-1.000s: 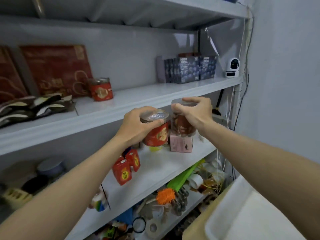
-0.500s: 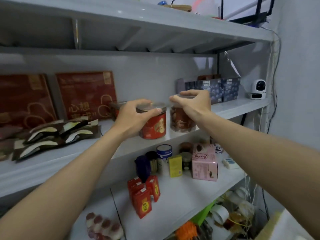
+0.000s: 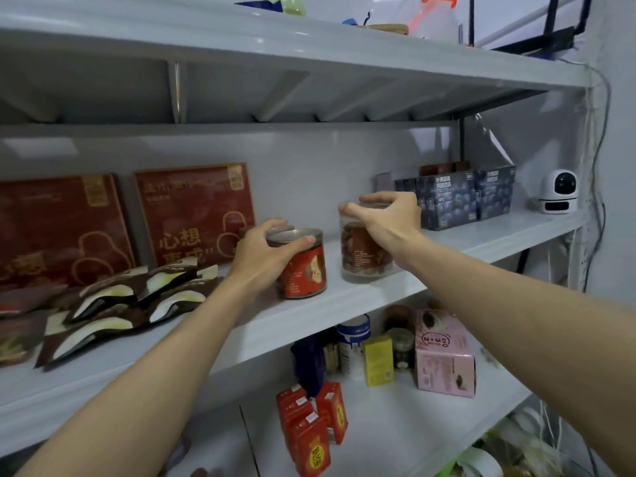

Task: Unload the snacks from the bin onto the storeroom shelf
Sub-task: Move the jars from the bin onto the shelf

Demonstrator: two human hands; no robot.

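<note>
I am setting two snack jars down on the middle shelf [image 3: 344, 304] of the storeroom rack, so this is the placing step, and I judge it nearly done: both jars are looking upright with their bases on or just at the shelf surface, near its front edge. My left hand [image 3: 261, 256] is curling over the metal lid of the red-labelled jar [image 3: 304, 270], fingers and thumb closed around the rim from above. My right hand [image 3: 385, 218] is gripping the top of the clear jar of nuts [image 3: 364, 256] the same way, thumb on the left side of the lid and fingers wrapping over the far side. The two jars are standing close beside each other but apart, the red one to the left and slightly nearer.

To their left, brown snack packets [image 3: 117, 304] are lying in a loose pile in front of red gift boxes [image 3: 192, 215] leaning against the back wall; to the right, dark blue cartons [image 3: 454, 197] are sitting further back.

The next move, as I judge it, is calling for both hands to be opening and lifting straight off the lids without tipping either jar, then going back down for more. The bin itself is not showing in this view.
</note>
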